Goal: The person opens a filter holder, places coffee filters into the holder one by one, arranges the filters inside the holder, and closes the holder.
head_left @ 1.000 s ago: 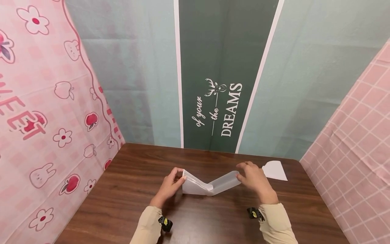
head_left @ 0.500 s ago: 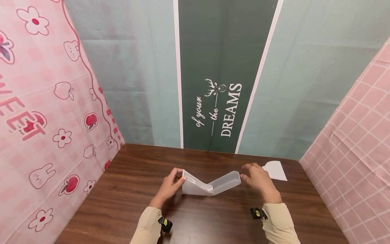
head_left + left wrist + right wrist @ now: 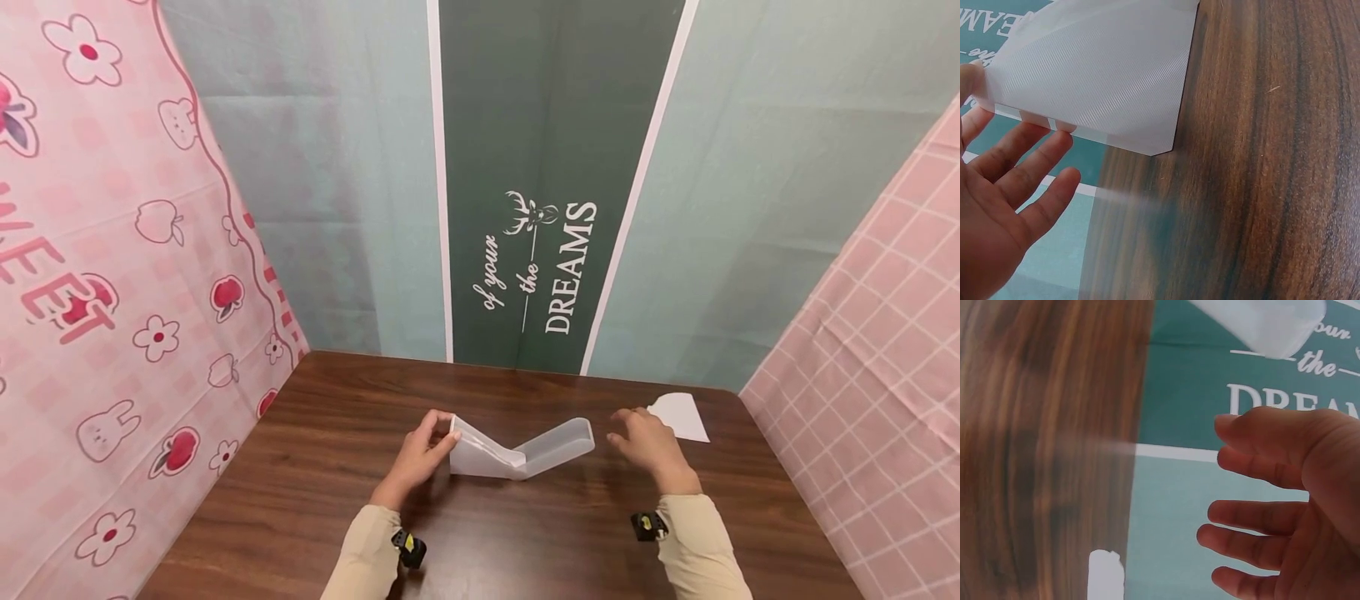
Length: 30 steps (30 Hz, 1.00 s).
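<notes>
A frosted, see-through plastic case (image 3: 555,450) stands on the table in the head view, spread into a wide V with its low fold in the middle. My left hand (image 3: 420,454) pinches the outer end of its left part, thumb in front. The left wrist view shows that part as a finely ribbed panel (image 3: 1110,81) against the fingertips. Something white lies along the left part's inside; its kind is unclear. My right hand (image 3: 648,442) hovers right of the case, apart from it, fingers loosely bent around nothing. In the right wrist view the case's end (image 3: 1279,325) appears above the thumb.
A flat white piece (image 3: 678,415) with one curved corner lies at the table's back right, just beyond my right hand. The brown wooden table (image 3: 360,392) ends at a green printed cloth (image 3: 517,292). Pink cloths hang at both sides.
My right hand has drawn away to the right from the case's right end, which it was at a second ago. My left hand and the case have stayed put.
</notes>
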### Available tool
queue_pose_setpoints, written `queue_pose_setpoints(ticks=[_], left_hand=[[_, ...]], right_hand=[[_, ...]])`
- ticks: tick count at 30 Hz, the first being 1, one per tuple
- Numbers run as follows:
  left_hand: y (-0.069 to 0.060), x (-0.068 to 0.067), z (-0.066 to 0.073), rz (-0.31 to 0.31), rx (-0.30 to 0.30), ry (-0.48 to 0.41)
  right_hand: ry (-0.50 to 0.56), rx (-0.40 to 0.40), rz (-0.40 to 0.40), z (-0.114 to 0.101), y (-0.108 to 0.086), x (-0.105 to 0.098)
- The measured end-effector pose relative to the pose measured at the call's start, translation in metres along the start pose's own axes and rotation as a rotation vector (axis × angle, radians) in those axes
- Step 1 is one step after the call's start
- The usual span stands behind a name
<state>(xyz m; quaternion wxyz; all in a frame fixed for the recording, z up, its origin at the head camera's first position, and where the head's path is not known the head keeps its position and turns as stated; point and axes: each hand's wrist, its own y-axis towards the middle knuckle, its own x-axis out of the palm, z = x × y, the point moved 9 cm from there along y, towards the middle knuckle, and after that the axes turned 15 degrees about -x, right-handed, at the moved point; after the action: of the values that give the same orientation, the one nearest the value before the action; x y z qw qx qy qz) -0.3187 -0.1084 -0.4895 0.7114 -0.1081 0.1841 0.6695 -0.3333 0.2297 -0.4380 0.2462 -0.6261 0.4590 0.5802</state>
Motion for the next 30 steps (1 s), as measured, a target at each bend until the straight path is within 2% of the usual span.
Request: queue_pose_setpoints(ticks=[6,18,25,30], left_hand=[[0.0,0.001,-0.001,-0.03,-0.024,-0.031],[0.001,0.0,0.0,-0.009,-0.019,-0.01],[0.002,0.001,0.004,0.009,0.004,-0.003],[0.001,0.0,0.003,0.003,-0.013,0.011]], right_hand=[[-0.015,0.03,-0.014,0.015,-0.004,0.005],[-0.058,0.08,-0.047,0.05,-0.005,0.019],[-0.056,0.115,-0.065,0.071,-0.005,0.031],[-0.033,0.151,-0.075,0.082,-0.005,0.037]])
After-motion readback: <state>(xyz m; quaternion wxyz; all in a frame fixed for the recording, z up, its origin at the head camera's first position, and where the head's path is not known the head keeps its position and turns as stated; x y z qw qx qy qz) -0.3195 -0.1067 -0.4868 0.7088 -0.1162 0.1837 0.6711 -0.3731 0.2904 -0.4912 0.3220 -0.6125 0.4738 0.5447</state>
